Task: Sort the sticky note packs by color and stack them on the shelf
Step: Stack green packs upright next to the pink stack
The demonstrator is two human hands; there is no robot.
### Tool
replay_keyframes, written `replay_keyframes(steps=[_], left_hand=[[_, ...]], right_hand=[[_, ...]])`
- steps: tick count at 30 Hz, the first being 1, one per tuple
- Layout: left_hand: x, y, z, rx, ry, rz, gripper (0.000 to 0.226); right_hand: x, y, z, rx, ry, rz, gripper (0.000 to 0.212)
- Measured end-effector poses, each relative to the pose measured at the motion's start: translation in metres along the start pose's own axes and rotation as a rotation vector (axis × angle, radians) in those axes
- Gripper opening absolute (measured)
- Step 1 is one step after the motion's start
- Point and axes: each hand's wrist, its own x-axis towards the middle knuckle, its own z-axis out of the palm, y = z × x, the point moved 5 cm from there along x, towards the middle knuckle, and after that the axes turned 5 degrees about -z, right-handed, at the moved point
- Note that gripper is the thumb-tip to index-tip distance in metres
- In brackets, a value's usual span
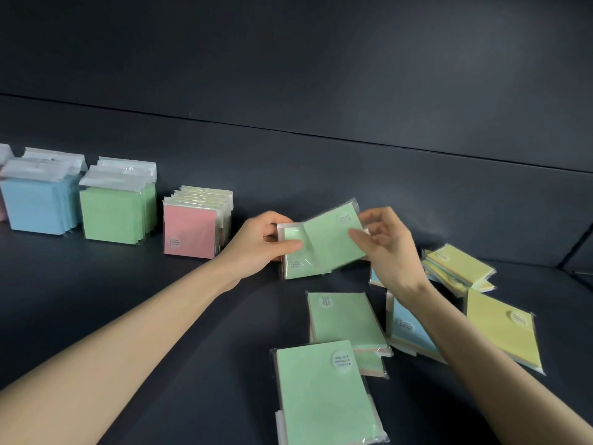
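Packs of green sticky notes meet above the shelf (128,316), my left hand (260,245) curled round the lower pack (305,269), my right hand (385,248) pinching the tilted pack (333,239) by its corner, so I should square their edges before adding them to the green row (112,213).

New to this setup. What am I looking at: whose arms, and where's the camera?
There is no robot here. It is one picture from a camera worn on a person's head, looking down at their bare hands over a dark shelf. The left hand holds an upright green pack. The right hand pinches a tilted green pack that overlaps it. Sorted rows stand at far left: blue row, green row, pink row. Lying loose near the right arm are loose green packs, a blue pack and yellow packs.
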Motion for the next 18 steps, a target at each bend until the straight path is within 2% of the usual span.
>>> replay_keyframes(steps=[3, 6, 14, 18], left_hand=[[-0.001, 0.000, 0.000, -0.018, -0.006, -0.005, 0.031], [-0.003, 0.005, 0.005, 0.006, -0.033, 0.025, 0.032], [-0.006, 0.012, 0.014, 0.132, -0.072, 0.167, 0.018], [-0.004, 0.009, 0.012, 0.110, -0.026, 0.144, 0.016]], right_hand=[[0.001, -0.008, -0.003, -0.034, -0.006, -0.102, 0.031], [-0.001, -0.015, 0.004, -0.092, -0.097, -0.172, 0.037], [-0.008, -0.008, 0.019, -0.034, -0.148, -0.004, 0.030], [-0.007, -0.009, 0.020, -0.108, -0.241, 0.042, 0.042]])
